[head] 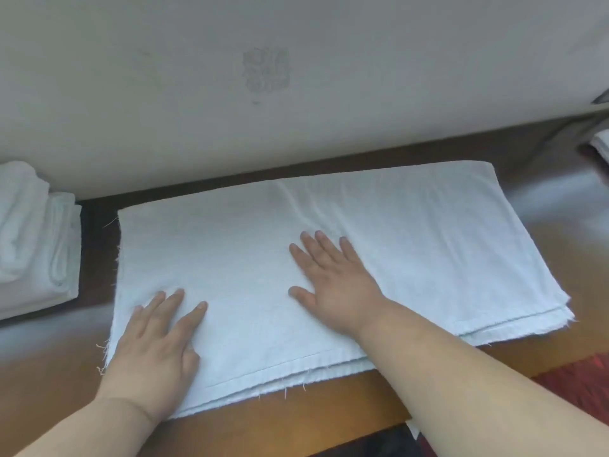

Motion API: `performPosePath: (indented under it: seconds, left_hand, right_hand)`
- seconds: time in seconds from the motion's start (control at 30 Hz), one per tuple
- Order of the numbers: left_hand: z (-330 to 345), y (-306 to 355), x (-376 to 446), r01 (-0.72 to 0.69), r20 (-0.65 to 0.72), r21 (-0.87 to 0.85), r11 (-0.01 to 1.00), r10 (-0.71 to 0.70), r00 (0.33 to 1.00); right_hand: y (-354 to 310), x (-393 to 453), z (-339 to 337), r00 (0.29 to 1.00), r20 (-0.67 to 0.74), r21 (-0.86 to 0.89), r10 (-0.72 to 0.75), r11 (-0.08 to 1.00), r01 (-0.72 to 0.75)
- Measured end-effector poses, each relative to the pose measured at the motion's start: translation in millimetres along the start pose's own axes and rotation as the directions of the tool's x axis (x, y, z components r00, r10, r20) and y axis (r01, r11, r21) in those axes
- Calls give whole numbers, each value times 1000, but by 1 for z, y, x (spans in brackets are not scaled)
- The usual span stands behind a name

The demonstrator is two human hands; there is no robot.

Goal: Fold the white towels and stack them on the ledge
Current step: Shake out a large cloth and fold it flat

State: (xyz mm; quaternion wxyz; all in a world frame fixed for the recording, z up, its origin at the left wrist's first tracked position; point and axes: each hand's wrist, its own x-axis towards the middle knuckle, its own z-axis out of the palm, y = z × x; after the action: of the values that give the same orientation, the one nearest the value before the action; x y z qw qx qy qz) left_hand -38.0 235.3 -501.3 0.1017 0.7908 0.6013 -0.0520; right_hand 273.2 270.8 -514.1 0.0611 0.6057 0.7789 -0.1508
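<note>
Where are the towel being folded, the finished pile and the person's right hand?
towel [412, 232]: head view, bare right half.
pile of folded towels [33, 245]: head view, top of it.
right hand [333, 285]: head view, back of hand.

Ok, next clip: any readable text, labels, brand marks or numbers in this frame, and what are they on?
None can be read.
Wall: a faint grey square patch, perhaps a stamp or printed mark, too blurred to read.
Towel under both flat hands, left hand and right hand: no tag or print visible.
Folded towels at the left: no label visible.
</note>
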Motion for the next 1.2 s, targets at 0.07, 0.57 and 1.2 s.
performPosePath:
  seconds: [0.07,0.57,1.2]
  left_hand:
    - [-2,7,-2,4,29,47,999,-6,1000]
    - [7,242,125,58,-16,-141,988,-61,998]
    - [11,242,123,-94,59,43,995,92,994]
  right_hand:
    - [39,13,-12,995,-13,24,100,995,-100]
    - [122,22,-20,990,-109,68,-87,993,94]
    - [250,23,-48,939,-30,29,342,939,-341]
